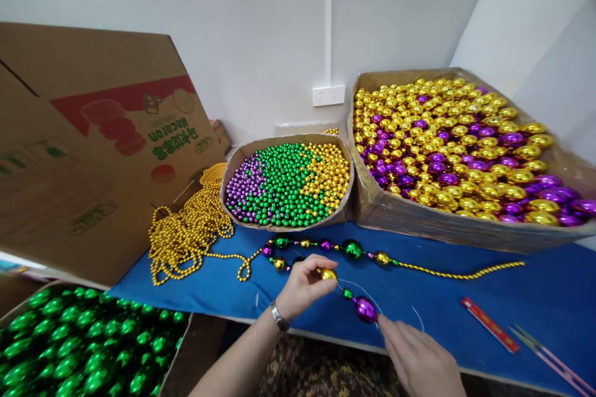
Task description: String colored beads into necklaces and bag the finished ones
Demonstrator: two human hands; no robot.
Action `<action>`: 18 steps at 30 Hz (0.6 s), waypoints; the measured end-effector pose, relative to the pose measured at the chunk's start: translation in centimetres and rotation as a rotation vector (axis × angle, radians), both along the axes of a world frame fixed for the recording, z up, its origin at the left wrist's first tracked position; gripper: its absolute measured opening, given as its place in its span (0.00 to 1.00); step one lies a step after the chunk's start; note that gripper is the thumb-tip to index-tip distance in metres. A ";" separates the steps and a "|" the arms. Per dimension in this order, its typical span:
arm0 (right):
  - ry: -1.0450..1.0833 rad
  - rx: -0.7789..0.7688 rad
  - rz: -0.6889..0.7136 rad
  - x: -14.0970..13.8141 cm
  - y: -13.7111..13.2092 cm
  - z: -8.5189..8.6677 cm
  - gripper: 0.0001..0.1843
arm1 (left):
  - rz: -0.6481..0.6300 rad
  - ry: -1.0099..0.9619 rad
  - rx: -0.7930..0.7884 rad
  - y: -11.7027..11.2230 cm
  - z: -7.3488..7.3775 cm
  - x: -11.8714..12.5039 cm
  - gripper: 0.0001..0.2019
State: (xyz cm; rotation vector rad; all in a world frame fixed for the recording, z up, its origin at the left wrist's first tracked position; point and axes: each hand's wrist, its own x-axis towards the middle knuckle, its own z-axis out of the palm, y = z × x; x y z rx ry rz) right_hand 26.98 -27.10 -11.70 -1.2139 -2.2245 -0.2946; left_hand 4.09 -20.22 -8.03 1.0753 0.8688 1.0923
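Note:
Between the thumb and fingers of my left hand [305, 285] is a shiny gold bead [328, 275]. A thin pale thread [361, 288] runs from there to the right, carrying a small green bead [347, 293] and a large purple bead [365, 309]. My right hand [416, 350] is closed, its fingertips just beside the purple bead at the thread; what exactly they pinch is hidden. Just beyond my hands, a beaded strand [352, 249] of green, gold and purple beads lies on the blue cloth [321, 232], ending at the right in a gold chain [447, 271].
A box of small beads [342, 214] stands behind, next to a larger box of gold and purple beads [419, 218]. Gold bead chains [186, 242] heap at left before a carton [107, 155]. Green beads [88, 341] fill a lower-left box. A red packet [490, 324] and tweezers [549, 353] lie right.

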 end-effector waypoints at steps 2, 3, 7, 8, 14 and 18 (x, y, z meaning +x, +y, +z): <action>0.025 -0.024 -0.006 -0.3 0.3 0.0 0.20 | 0.000 0.004 -0.011 -0.1 -0.1 0.3 0.18; 0.056 -0.056 0.010 -0.5 0.4 -0.1 0.20 | 0.012 -0.020 -0.028 -0.2 -0.1 0.5 0.19; 0.253 -0.244 0.087 -0.7 0.7 -0.8 0.17 | 0.074 -0.081 -0.070 -0.2 -0.3 1.0 0.22; 0.319 -0.320 0.072 -0.8 0.7 -1.1 0.16 | 0.074 -0.083 -0.072 -0.2 -0.2 1.1 0.22; 0.861 -0.977 0.016 -1.9 0.6 -2.0 0.23 | 0.086 -0.040 -0.065 -0.3 0.3 1.5 0.24; 1.179 -1.169 0.107 -3.0 1.0 -1.9 0.29 | 0.021 0.012 -0.004 -0.4 1.0 1.9 0.24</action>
